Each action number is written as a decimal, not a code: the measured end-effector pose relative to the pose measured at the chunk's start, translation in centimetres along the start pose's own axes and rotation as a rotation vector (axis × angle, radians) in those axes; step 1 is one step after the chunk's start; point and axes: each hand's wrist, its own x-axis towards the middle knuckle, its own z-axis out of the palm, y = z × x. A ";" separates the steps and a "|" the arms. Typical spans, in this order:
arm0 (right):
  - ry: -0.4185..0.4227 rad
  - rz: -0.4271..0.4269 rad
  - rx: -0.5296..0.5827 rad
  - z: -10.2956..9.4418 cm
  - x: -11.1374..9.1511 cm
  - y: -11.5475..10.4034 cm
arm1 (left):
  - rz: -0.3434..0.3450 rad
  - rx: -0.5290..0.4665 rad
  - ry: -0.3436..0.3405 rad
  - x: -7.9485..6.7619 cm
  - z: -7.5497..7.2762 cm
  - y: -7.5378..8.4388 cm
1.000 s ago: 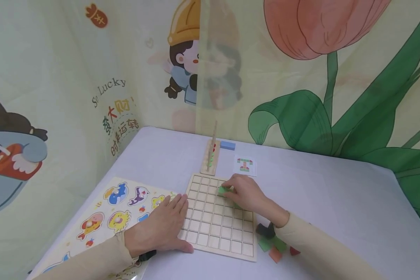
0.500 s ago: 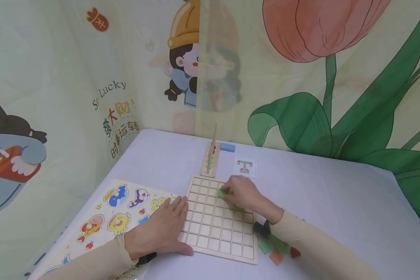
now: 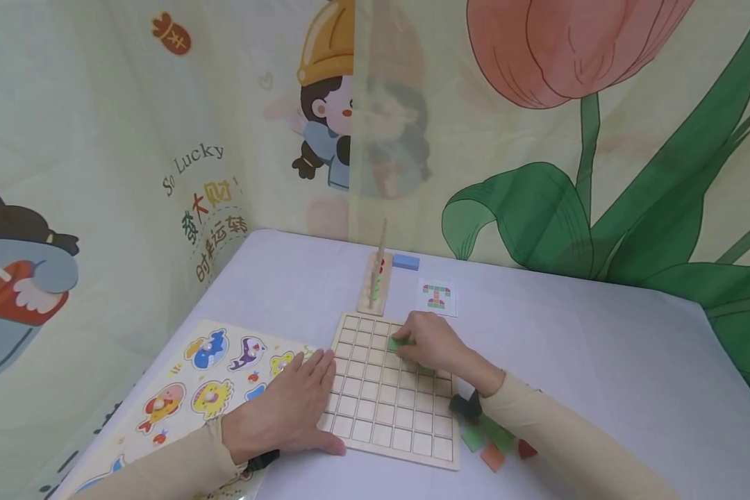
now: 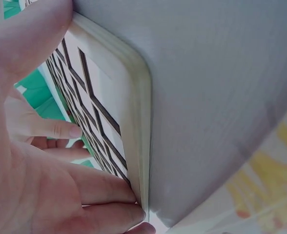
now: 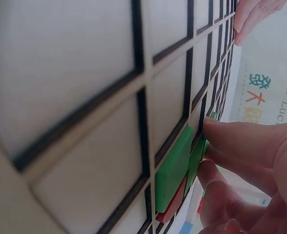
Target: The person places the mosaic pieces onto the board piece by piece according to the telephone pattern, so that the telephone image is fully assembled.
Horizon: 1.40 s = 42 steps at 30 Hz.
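beside green tile (image 5: 173,173), red piece (image 5: 174,206), right wrist view; hidden from head view

your left hand (image 3: 294,403) rests along the left edge of the grid board (image 3: 381,417), your right hand (image 3: 440,347) and a tile (image 3: 393,343) at its far half. behind the board you have a stand (image 3: 378,288) and card (image 3: 437,298); right of it, loose tiles (image 3: 492,457); left, a picture board (image 3: 184,423).

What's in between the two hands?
The head view shows bare squares of the wooden grid board, then the green piece the right hand pinches.
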 end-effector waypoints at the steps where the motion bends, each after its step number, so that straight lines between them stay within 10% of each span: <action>1: 0.000 0.001 0.005 0.0 0.0 0.0 | -0.001 0.002 0.001 0.0 0.0 0.0; 11: 0.078 0.002 0.071 -1.5 -2.0 1.7 | 0.004 0.015 0.018 0.0 0.2 -0.1; 20: 0.105 0.205 0.058 -3.2 -7.8 4.2 | 0.016 0.029 0.040 0.1 0.3 -0.1; 42: 0.045 0.415 0.068 -1.8 -17.6 5.7 | 0.012 -0.016 0.010 0.0 0.0 -0.1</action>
